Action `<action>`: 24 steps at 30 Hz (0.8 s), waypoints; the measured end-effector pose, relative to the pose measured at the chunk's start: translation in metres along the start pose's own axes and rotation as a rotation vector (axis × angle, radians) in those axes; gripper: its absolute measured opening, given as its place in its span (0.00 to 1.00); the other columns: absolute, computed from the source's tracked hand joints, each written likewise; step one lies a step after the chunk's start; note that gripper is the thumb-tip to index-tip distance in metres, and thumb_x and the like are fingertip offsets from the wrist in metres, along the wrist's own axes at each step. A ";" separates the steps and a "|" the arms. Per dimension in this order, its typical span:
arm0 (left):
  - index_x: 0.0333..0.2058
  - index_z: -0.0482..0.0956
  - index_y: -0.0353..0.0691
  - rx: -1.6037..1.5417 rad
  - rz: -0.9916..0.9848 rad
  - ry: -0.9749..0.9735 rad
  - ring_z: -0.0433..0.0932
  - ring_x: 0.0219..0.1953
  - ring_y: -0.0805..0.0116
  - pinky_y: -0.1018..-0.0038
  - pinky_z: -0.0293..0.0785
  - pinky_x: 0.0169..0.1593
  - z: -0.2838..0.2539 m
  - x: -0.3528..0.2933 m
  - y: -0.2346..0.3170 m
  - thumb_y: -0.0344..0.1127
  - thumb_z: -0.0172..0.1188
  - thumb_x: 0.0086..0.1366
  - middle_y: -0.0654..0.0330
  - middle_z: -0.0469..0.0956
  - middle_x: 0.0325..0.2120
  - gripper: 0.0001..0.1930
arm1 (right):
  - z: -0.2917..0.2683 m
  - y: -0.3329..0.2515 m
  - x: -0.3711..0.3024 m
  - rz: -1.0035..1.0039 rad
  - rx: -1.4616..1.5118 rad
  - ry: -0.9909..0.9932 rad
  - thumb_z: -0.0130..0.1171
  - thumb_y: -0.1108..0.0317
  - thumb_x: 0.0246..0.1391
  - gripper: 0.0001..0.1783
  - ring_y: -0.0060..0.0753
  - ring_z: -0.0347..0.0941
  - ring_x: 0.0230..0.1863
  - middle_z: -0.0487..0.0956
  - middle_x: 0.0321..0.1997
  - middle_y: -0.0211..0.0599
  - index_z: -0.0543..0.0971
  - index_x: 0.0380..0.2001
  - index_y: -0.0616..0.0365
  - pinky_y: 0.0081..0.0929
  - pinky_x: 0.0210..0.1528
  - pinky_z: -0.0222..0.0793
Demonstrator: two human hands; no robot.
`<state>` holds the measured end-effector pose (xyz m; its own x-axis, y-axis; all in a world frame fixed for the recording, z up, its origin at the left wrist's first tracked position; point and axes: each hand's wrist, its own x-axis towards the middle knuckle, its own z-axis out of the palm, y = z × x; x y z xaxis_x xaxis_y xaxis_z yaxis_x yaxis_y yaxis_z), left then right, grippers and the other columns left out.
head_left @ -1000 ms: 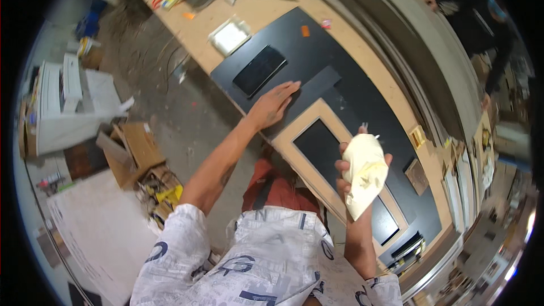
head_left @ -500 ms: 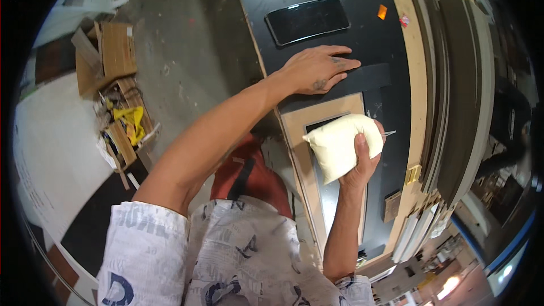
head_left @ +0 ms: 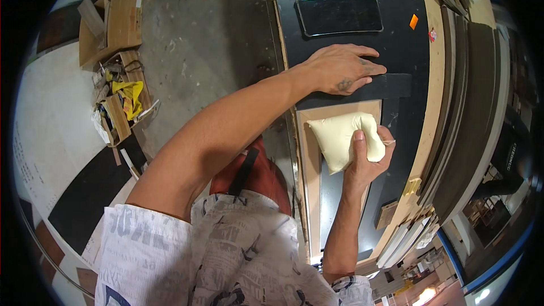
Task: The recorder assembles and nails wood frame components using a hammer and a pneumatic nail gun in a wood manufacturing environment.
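My right hand [head_left: 371, 156] is closed round one end of a plump, cream-coloured plastic bag [head_left: 339, 136], thumb on top. The bag's other end points left, over a light wood frame [head_left: 345, 109] that it partly covers. Farther off, my left hand [head_left: 343, 69] lies palm down with fingers stretched out, on or just above a black strip [head_left: 394, 85]. This strip lies across the black panel [head_left: 405, 51]. What lies beneath the left palm is hidden. Beyond that hand a dark smartphone [head_left: 340, 16] rests on the panel.
Small orange [head_left: 414, 21] and red scraps lie at the panel's far right. Stacked dark boards [head_left: 462, 90] line the right side. A small wood block [head_left: 386, 214] sits near the lower right. Across the floor at left stands a cardboard box [head_left: 122, 22] beside scrap wood.
The view has shifted, moving the panel rightward in the picture. The bag sits slightly flatter and more bent over at the gripped end. Both hands keep nearly the same pose.
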<state>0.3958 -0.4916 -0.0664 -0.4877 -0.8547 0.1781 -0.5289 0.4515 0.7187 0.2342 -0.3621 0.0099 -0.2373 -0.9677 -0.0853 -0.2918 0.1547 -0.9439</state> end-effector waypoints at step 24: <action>0.62 0.72 0.50 0.002 -0.008 -0.046 0.62 0.70 0.60 0.59 0.64 0.68 -0.002 0.002 0.001 0.43 0.49 0.73 0.64 0.77 0.59 0.21 | 0.005 -0.002 0.004 -0.017 -0.092 -0.018 0.69 0.76 0.51 0.14 0.25 0.74 0.42 0.77 0.41 0.35 0.77 0.40 0.62 0.25 0.47 0.71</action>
<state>0.3951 -0.4931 -0.0640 -0.5153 -0.8453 0.1412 -0.5343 0.4457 0.7183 0.2386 -0.3672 0.0097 -0.2150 -0.9736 -0.0761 -0.3800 0.1552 -0.9119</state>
